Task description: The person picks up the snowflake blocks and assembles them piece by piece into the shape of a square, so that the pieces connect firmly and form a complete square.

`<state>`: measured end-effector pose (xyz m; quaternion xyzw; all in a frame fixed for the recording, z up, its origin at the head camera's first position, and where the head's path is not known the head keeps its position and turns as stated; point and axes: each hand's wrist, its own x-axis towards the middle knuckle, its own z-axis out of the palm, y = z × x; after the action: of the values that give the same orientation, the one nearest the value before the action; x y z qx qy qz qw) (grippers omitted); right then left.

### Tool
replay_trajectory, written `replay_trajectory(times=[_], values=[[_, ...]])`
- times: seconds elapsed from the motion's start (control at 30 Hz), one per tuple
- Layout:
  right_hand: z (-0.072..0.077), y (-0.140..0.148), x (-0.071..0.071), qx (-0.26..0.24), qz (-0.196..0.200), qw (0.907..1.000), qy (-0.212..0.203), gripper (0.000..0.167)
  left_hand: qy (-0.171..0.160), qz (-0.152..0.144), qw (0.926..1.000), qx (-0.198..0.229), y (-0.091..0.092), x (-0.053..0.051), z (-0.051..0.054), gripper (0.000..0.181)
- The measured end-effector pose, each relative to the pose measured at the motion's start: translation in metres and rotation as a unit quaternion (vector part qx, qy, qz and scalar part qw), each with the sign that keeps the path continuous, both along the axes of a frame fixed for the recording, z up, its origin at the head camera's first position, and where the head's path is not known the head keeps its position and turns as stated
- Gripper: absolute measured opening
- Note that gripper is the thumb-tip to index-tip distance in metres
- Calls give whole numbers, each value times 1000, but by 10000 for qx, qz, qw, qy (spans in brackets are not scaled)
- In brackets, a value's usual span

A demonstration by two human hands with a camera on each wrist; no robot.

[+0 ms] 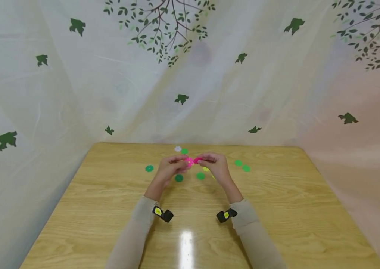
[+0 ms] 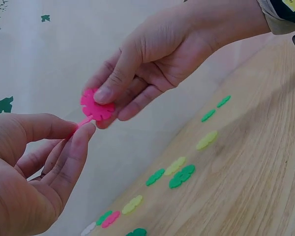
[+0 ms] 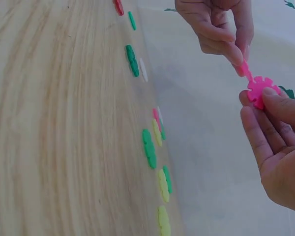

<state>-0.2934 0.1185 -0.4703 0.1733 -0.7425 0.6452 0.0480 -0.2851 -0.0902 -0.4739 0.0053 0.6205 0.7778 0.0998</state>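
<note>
Both hands are raised over the table, close together. My left hand (image 1: pixel 171 167) pinches a pink notched disc (image 2: pixel 83 121), seen nearly edge-on in both wrist views. Between thumb and fingers, my right hand (image 1: pixel 217 165) holds a second pink notched disc (image 2: pixel 97 105), its flat face showing in the left wrist view. The two discs meet at their rims; in the right wrist view the left one stands at an angle to the right one (image 3: pixel 258 88). How deep their slots fit together cannot be made out. Fingertips cover part of each disc.
Loose flower-shaped discs lie on the wooden table (image 1: pixel 109 224): white (image 1: pixel 178 148), teal (image 1: pixel 149 168), dark green (image 1: pixel 178 178), light green (image 1: pixel 200 176), yellow (image 1: pixel 205 169) and pink (image 2: pixel 110 219). Two green discs (image 1: pixel 242 165) lie right of the hands. A printed curtain (image 1: pixel 210 112) hangs behind.
</note>
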Motion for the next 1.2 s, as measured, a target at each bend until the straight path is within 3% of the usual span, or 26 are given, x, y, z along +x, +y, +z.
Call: replay_trajectory(times=[0.23, 0.47, 0.63, 1.2], values=[[-2, -4, 2, -121, -5, 9999, 51, 16, 59, 31, 10000, 48, 1, 3, -2, 39], [1, -5, -2, -104, -80, 9996, 265, 16, 114, -39, 9999, 118, -1, 1, 5, 37], [-1, -4, 1, -141, -76, 9992, 356, 14, 173, -96, 9997, 139, -1, 2, 2, 38], [-7, -10, 4, -373, -267, 9987, 223, 12, 71, -93, 9989, 458, 1, 2, -2, 40]])
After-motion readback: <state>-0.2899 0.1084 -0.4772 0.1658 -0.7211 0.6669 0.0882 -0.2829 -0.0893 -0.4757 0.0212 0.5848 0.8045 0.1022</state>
